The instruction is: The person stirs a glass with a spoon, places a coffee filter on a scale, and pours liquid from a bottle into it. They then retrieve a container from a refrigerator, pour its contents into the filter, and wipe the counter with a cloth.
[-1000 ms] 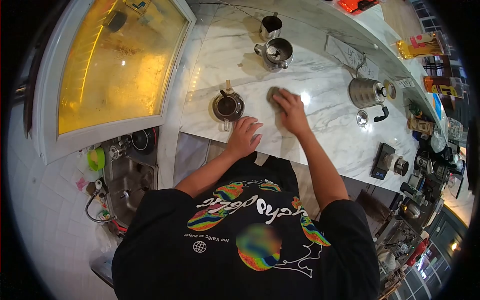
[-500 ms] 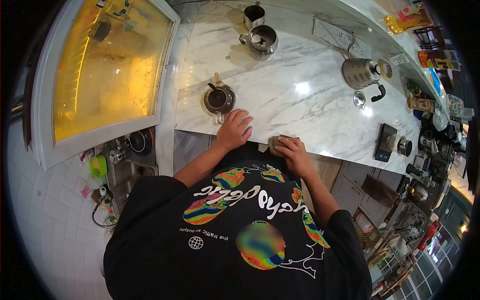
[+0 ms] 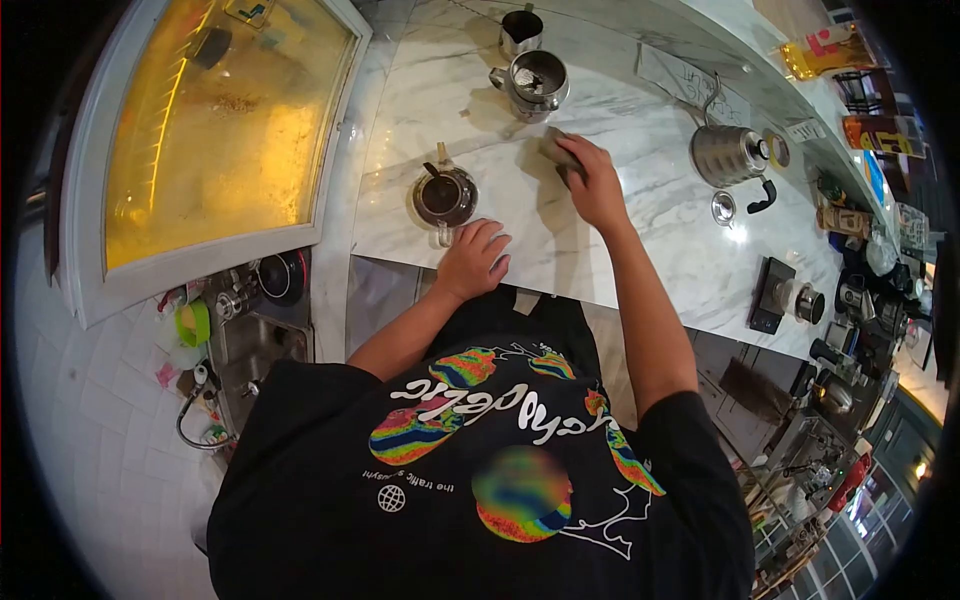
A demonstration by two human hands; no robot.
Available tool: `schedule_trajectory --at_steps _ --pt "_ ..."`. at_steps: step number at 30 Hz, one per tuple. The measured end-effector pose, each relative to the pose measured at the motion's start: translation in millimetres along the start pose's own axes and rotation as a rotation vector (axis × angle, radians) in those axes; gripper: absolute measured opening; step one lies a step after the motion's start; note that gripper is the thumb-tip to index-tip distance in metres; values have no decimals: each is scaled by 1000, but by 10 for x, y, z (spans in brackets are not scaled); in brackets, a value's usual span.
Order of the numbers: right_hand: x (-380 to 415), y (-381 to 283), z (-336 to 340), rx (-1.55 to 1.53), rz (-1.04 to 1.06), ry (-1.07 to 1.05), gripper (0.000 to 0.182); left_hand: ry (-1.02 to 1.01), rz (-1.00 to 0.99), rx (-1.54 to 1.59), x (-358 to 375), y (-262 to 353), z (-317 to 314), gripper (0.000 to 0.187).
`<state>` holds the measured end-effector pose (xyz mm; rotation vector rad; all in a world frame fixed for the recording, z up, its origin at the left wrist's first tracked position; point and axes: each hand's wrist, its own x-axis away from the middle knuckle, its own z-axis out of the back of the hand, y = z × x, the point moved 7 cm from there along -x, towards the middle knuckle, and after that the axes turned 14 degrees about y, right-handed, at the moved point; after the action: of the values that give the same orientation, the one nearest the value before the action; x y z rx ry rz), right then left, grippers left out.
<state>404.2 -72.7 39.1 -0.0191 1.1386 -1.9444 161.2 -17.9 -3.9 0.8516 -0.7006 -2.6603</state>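
Note:
My right hand (image 3: pixel 592 185) is over the marble counter, its fingers closed on a folded grey-brown cloth (image 3: pixel 557 150). Just beyond the cloth stands a steel pot (image 3: pixel 553 99) with a handle and something dark and pale inside. My left hand (image 3: pixel 475 262) rests near the counter's front edge, fingers spread and holding nothing. Close by its fingertips is a glass teapot (image 3: pixel 462 210) with dark contents, its clear handle toward me and a dark spoon-like piece in the top.
A steel pitcher (image 3: pixel 521 33) stands at the back. On the right are a gooseneck kettle (image 3: pixel 722 155), its round lid (image 3: pixel 723 208) and a black scale (image 3: pixel 771 295) beside a glass vessel (image 3: pixel 803 302). A white-framed yellow panel (image 3: pixel 225 140) borders the left, above a sink (image 3: pixel 262 355).
My right hand has carried the cloth from the counter's front edge forward to near the steel pot. My left hand stays beside the teapot. The view has shifted slightly.

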Motion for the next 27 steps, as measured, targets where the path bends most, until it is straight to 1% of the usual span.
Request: schedule_trajectory --at_steps 3,6,7,9,12,16,19,22,23,26,27 --pt "-180 70 -441 109 23 -190 50 -9 3 -7 3 26 15 41" --pt "-96 25 -599 280 66 -237 50 3 4 0 0 7 17 41" --pt "-42 3 -620 272 74 -266 50 11 3 6 8 -4 4 41" --pt "112 -34 -565 263 87 -316 48 21 0 11 35 -23 14 40" --pt "506 -141 -430 167 138 -375 48 36 -7 18 4 -4 7 39" --pt "1143 -354 -127 110 120 -413 47 46 -11 12 8 12 33 38" --pt "1612 -452 146 122 78 -452 44 37 -6 8 -11 5 27 38" --pt "1972 -492 447 116 -44 -514 44 35 -15 11 0 20 21 37" --pt "2053 -464 544 82 -112 -521 50 40 -21 10 -6 18 20 37" --pt "2261 -135 1017 -201 -445 -184 55 30 -36 -3 -29 48 37 37" --pt "2301 50 1239 -200 -625 -65 56 31 -44 -12 -24 50 29 38"
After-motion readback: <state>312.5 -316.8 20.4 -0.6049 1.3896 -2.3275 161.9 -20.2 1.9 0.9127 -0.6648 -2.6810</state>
